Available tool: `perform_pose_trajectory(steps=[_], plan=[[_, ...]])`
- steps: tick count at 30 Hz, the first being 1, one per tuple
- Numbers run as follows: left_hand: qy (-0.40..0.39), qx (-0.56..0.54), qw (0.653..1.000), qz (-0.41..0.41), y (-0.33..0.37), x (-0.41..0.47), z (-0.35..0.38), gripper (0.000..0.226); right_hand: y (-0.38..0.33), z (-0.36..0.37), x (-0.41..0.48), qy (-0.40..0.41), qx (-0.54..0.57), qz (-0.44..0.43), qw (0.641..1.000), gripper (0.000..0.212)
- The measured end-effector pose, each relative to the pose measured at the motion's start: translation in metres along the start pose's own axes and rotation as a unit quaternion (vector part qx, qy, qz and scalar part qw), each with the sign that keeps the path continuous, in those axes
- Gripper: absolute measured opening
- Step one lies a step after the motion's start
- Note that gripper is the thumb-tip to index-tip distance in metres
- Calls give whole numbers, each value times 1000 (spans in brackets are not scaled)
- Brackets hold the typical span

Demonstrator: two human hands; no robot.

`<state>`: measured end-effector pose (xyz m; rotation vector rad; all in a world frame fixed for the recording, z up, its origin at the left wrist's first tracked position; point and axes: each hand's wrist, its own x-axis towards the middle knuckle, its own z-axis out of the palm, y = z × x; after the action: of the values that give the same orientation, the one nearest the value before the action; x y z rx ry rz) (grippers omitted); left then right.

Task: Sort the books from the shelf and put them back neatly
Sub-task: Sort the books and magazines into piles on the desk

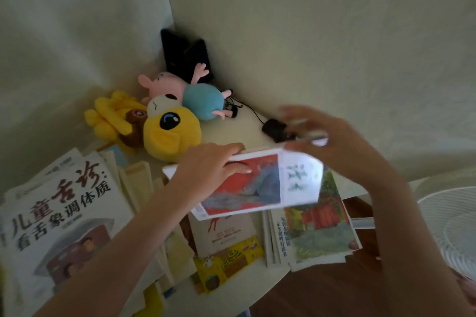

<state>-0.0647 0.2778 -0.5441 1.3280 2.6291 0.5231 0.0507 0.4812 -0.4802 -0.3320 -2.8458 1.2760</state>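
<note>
My left hand (211, 165) grips the far left edge of a white book with a red and grey picture (252, 185), thumb on its cover, holding it tilted above the table. My right hand (327, 141) is blurred at the book's right end, fingers spread, with thin white books (313, 135) between them. Under the held book lie a green and red picture book (319, 234), a beige book with red print (226, 231) and a yellow booklet (226, 260). A big white book with red and black characters (64, 219) tops a loose pile at the left.
Plush toys lie in the corner: a yellow one (164, 131) and a pink and blue pig (190, 95). A black device (185, 56) leans on the wall, a small black box (274, 128) with a cable beside it. A white fan (450, 226) stands at right. The white table edge (247, 288) runs low.
</note>
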Motion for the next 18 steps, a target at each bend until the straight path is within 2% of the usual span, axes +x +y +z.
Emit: perform_pose_trajectory(steps=[1, 2, 3, 4, 5, 6, 7, 8, 9, 11, 13, 14, 16, 18], plan=[[-2, -89, 995, -51, -4, -5, 4, 51, 13, -7, -10, 119, 18, -14, 993, 56], [2, -205, 974, -100, -9, -10, 8, 55, 26, -10, -17, 211, 57, -14, 976, 67], [22, -319, 937, -139, -11, -15, 10, 56, 39, -8, -23, 253, 123, 13, 959, 84], [46, -410, 895, -169, -12, -19, 12, 49, 51, 1, -28, 250, 211, 61, 943, 107], [59, -485, 850, -197, -9, -21, 12, 41, 60, 15, -32, 225, 295, 124, 920, 130], [64, -549, 802, -224, -6, -22, 15, 35, 69, 34, -37, 180, 364, 178, 896, 145], [65, -595, 762, -248, -1, -22, 18, 34, 75, 54, -45, 121, 412, 210, 879, 144], [65, -619, 735, -270, 4, -20, 22, 35, 75, 72, -51, 68, 441, 241, 862, 132], [65, -623, 724, -288, 8, -17, 26, 39, 71, 86, -53, 28, 463, 271, 843, 118], [67, -606, 730, -310, 12, -13, 38, 43, 74, 101, -56, 22, 496, 278, 822, 98], [77, -592, 735, -322, 14, -13, 47, 24, 76, 101, -55, 55, 499, 262, 824, 70], [83, -586, 737, -327, 14, -13, 53, 17, 77, 98, -54, 72, 480, 251, 837, 61], [83, -575, 742, -335, 16, -18, 65, 14, 83, 95, -55, 81, 429, 246, 866, 61], [80, -563, 749, -340, 20, -22, 74, 23, 88, 95, -59, 76, 393, 241, 884, 67]])
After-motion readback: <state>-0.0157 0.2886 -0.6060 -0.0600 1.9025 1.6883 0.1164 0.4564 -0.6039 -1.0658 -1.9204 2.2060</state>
